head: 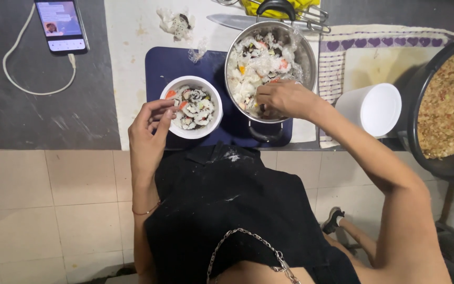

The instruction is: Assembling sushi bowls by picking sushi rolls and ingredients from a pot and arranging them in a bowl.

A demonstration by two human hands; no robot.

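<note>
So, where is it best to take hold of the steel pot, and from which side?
Probably by the near black handle of the pot, coming from the person's side. It sticks out past the rim, clear of the food. The right hand is already just above it.

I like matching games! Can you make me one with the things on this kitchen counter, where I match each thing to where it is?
Things:
1. phone
2. white bowl
3. steel pot
4. white cup

Places:
A. on its side, next to the big pan of rice
B. under the right hand
C. far left corner, plugged into a white cable
D. at the left hand, on the blue board

Pairs: 1-C, 2-D, 3-B, 4-A
</note>
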